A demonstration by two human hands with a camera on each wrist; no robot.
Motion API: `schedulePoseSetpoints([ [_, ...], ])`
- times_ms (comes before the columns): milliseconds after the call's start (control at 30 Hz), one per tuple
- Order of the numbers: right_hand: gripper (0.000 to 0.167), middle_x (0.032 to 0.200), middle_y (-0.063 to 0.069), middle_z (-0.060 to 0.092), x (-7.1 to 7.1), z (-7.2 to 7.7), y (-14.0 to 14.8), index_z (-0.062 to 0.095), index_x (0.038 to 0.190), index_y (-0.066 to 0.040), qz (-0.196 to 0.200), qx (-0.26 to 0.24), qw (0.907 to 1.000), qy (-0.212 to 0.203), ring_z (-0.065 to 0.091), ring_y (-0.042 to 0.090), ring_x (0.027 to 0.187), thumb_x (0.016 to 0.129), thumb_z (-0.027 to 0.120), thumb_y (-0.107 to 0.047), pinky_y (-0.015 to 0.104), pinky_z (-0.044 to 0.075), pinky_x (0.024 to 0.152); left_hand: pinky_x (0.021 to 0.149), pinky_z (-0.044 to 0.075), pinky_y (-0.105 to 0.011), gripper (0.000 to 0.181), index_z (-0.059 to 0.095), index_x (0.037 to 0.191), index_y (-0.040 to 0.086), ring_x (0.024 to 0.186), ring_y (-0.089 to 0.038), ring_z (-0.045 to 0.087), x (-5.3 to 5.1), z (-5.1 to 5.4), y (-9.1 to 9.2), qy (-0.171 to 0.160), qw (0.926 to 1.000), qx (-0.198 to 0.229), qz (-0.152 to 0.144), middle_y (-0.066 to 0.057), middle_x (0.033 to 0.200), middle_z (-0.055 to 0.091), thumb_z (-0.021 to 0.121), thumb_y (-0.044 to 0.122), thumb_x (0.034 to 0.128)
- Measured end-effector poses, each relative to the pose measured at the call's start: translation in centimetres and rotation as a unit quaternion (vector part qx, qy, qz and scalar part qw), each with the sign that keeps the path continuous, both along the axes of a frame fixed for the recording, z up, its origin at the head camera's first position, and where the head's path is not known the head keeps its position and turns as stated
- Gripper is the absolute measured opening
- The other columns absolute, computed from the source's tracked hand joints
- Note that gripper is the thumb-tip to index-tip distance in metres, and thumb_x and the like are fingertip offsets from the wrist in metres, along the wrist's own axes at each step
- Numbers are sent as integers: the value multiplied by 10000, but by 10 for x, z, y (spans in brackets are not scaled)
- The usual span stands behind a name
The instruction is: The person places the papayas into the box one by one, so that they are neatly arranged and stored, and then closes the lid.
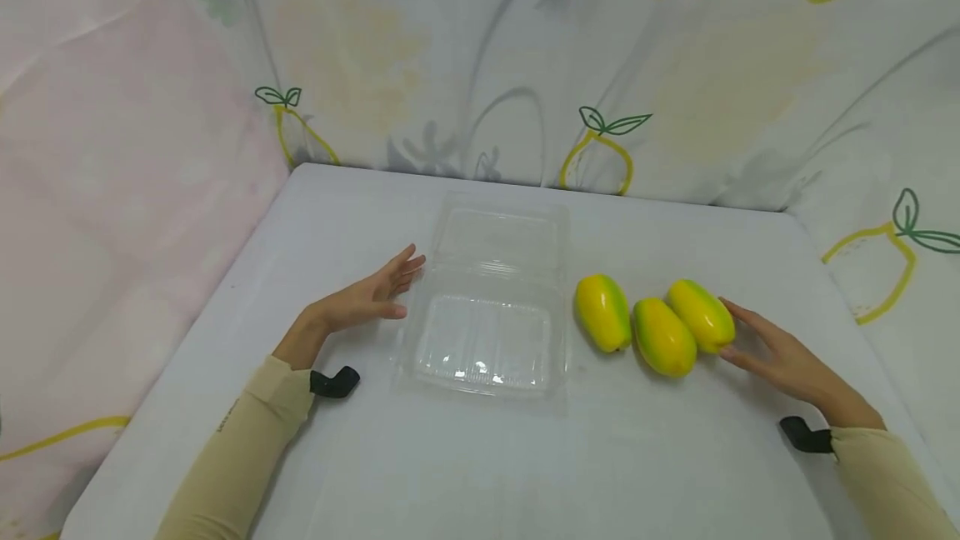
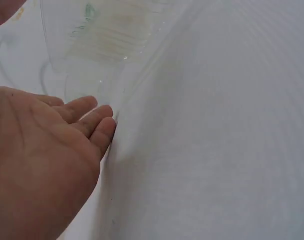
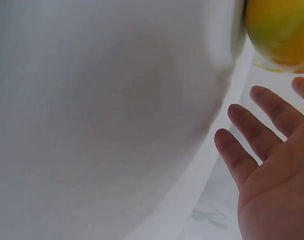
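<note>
A clear plastic container (image 1: 483,344) lies with its lid folded back on the table. Beside its left edge is the left hand (image 1: 367,294), fingers spread; the left wrist view shows that palm (image 2: 47,155) near the clear plastic (image 2: 112,35). Right of the container lie three yellow-green fruits (image 1: 603,312), (image 1: 665,337), (image 1: 701,315), the right two against each other. The right hand (image 1: 787,365) has its fingertips at the rightmost fruit; whether they touch it I cannot tell. In the right wrist view the fingers (image 3: 256,132) are apart below a fruit (image 3: 281,32).
A white table (image 1: 450,473) bears everything. Behind it hangs a cloth (image 1: 465,65) printed with lemons, and a pinkish cloth (image 1: 112,190) hangs at the left. Black wrist pieces (image 1: 335,382) stick out from both sleeves.
</note>
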State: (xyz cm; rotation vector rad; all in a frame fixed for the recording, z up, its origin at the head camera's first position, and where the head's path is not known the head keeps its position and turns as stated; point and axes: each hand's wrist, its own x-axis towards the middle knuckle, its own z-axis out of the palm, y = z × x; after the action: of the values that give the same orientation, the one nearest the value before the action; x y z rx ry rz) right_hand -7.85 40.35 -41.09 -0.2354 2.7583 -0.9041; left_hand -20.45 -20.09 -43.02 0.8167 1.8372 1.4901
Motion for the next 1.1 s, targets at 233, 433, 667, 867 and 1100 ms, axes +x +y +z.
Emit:
schedulePoseSetpoints([
  [233,880,1605,264,153,-6,1,-11,76,1591,-209,49,-83,9999,69,254,589,1336,933,657,-273,781,183,999,1173,28,-628,994,-113,1573,157,1512,-373,-51,1,-6,-1,139,9994,59,-296,-93,1661,-31,634,77,922],
  [433,845,1581,-235,157,-11,-1,-13,128,1587,-229,316,-283,9980,460,210,-147,1356,932,663,-206,321,189,1206,1173,-30,-617,955,-62,1583,169,1526,-293,-60,0,-8,1,128,9992,189,-328,-54,1665,9,597,9,910],
  [667,716,1433,-412,201,-11,6,-10,234,1563,-121,708,-468,9955,426,253,-281,1192,952,608,-128,-35,226,903,1173,-25,-612,954,-35,1582,125,1527,-294,-40,-1,-10,2,318,9986,139,-398,-89,1661,52,625,33,899],
  [867,694,1358,-415,295,-8,5,-4,350,1515,-101,351,-370,9962,709,363,-237,1102,906,680,-125,20,322,845,1164,-30,-619,941,-29,1581,112,1524,-302,-38,-2,-12,2,320,9982,100,-493,-110,1654,98,618,28,903],
  [1100,728,1303,-410,301,-4,7,0,348,1522,-137,-430,-136,9956,818,336,-226,1042,897,713,-210,376,448,935,1170,-11,-603,936,-27,1582,120,1523,-302,-20,-2,-12,1,256,9983,133,-506,-114,1648,124,606,13,901],
])
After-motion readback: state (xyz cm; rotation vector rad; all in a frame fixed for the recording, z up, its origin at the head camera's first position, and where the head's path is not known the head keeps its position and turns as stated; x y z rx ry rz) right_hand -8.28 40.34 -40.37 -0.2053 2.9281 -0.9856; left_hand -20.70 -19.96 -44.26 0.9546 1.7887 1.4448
